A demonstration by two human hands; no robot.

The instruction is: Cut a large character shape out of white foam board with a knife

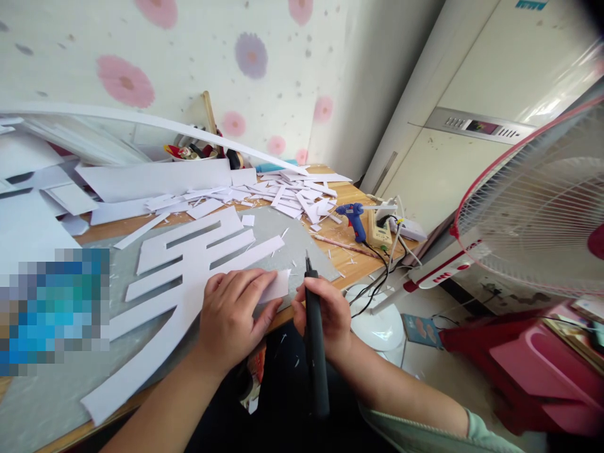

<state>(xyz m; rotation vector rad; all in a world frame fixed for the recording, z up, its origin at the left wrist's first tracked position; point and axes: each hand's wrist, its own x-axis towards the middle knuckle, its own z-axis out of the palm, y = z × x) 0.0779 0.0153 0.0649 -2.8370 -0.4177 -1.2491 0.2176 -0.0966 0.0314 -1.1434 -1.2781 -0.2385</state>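
My left hand [236, 314] is closed on a small white foam board piece [279, 287], its fingers on top and the thumb along the near edge. In my right hand [328, 308] is a black pen-shaped craft knife [315, 340], its thin metal tip pointing up and away, apart from the piece. Left of my left hand, a large white board cutout [193, 277] with several parallel arms lies on the grey cutting mat [61, 402]. My left forearm crosses near the cutout's long curved end.
White offcuts [302, 195] are heaped at the back of the wooden table [361, 267]. A blue glue gun [353, 220] stands beside a power strip [380, 229], with cables hanging over the edge. A fan [533, 207] is at the right; white sheets [28, 220] are at the left.
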